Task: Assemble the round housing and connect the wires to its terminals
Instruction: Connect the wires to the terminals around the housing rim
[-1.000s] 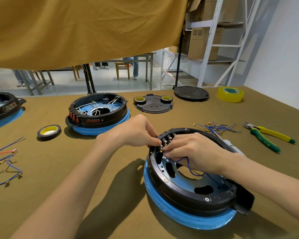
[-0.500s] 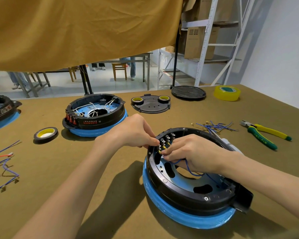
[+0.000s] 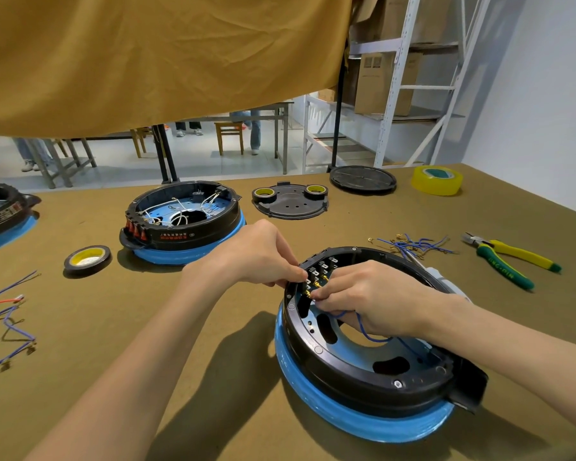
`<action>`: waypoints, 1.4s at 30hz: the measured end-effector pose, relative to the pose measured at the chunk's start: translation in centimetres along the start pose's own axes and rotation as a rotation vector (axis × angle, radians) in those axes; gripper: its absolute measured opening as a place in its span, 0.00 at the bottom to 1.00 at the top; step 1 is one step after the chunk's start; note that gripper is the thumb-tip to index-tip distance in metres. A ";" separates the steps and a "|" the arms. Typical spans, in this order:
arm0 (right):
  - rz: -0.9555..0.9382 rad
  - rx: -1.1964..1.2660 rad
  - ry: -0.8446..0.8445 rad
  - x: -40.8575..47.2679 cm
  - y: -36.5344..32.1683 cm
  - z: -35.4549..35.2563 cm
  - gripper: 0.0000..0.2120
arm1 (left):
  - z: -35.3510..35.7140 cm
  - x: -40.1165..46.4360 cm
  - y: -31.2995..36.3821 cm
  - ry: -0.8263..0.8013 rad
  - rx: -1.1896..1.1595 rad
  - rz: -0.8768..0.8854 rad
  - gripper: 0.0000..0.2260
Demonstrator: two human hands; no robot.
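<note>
Hardly anything is shifting since a second ago: left hand (image 3: 256, 257) is still pinching the round housing (image 3: 363, 361) wall at the terminals (image 3: 318, 274), right hand (image 3: 369, 301) pinching a thin, floppy blue wire (image 3: 366, 332), best gripped by its stiff connector end.

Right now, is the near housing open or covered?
Open: the housing has no lid, so its blue floor, terminals and blue wire show.
</note>
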State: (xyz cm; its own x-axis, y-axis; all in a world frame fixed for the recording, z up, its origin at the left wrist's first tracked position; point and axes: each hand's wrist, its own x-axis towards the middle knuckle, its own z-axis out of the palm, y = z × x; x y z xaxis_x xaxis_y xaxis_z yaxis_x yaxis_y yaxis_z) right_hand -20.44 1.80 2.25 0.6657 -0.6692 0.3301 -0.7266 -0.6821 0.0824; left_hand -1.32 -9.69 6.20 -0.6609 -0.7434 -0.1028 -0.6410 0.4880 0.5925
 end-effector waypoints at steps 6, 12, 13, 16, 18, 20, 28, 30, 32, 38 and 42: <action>-0.023 -0.090 -0.061 0.2 -0.5 -0.3 0.12 | 0.0 0.0 -0.1 0.000 -0.006 -0.003 0.08; 0.010 -0.123 -0.100 0.3 -0.7 -0.3 0.08 | 0.0 0.2 -0.2 -0.008 -0.008 0.008 0.08; 0.050 -0.100 -0.102 0.3 -0.7 -0.3 0.08 | 0.1 0.3 -0.3 -0.011 -0.013 0.010 0.08; 0.259 0.087 -0.085 -0.1 -0.8 -0.7 0.11 | 0.0 0.5 -0.4 -0.037 -0.039 0.007 0.08; 0.396 0.244 -0.059 -0.4 -0.8 -1.1 0.14 | -0.1 0.6 -0.4 -0.073 -0.049 0.009 0.07; 0.541 0.371 0.060 -0.4 -0.8 -1.3 0.16 | -0.1 0.7 -0.5 -0.103 -0.054 0.016 0.07; 0.819 0.386 -0.098 2.3 -3.1 -1.0 0.10 | 0.5 0.4 -1.0 -0.061 -0.064 0.037 0.06; 0.882 0.355 -0.106 2.7 -3.6 -0.9 0.13 | 0.5 0.2 -1.1 -0.056 -0.069 0.035 0.05; 0.923 0.332 -0.106 2.9 -4.0 -0.6 0.12 | 0.5 0.0 -1.2 -0.057 -0.076 0.032 0.06; 0.943 0.304 0.009 2.1 -5.2 0.3 0.05 | 2.9 -2.0 -2.9 0.110 -0.164 0.152 0.05; 0.973 0.355 0.058 2.1 -5.2 0.3 0.05 | 5.3 -3.3 -4.3 0.237 -0.408 0.220 0.08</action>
State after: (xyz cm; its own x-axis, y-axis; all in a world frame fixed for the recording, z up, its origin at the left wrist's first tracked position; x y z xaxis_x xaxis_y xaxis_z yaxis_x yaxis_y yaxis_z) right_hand -15.18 3.84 2.27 -0.1979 -0.9685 0.1509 -0.8475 0.0917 -0.5229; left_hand 1.57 -6.86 -0.24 -0.6265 -0.7491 0.2151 -0.2611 0.4617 0.8477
